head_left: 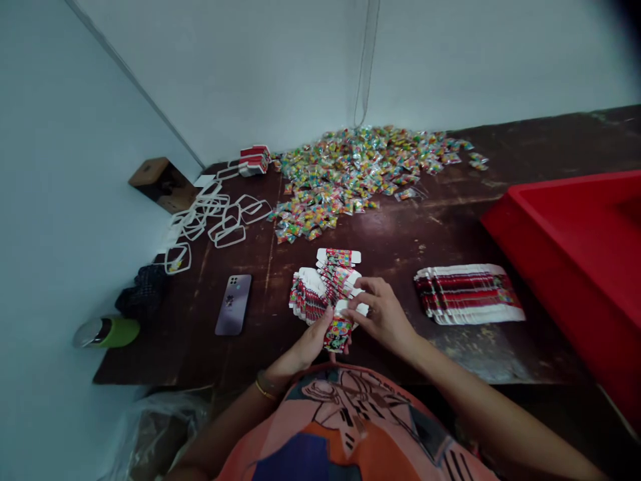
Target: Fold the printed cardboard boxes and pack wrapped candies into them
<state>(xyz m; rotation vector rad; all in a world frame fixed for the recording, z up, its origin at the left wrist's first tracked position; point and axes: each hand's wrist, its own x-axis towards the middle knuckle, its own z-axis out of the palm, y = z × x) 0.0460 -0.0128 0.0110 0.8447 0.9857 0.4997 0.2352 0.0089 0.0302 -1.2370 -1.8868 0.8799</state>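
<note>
Close to my body, my left hand (314, 338) is wrapped around a small printed candy box (338, 334), red with colourful pictures and a white end flap. The fingers of my right hand (376, 308) are bent at the white flap at the top of this box; whether they pinch it is hard to make out. Just beyond my hands lies a fanned pile of flat printed cartons (311, 294), red and white. To the right, a neat row of more flat cartons (468, 294) rests on the dark table (390, 244).
A heap of wrapped candies (350, 170) spreads along the wall. Left of my hands are a phone (234, 304), white paper loops (228, 224), a brown box (163, 184) and a green bottle (117, 332). A large red tray (565, 200) stands at the right.
</note>
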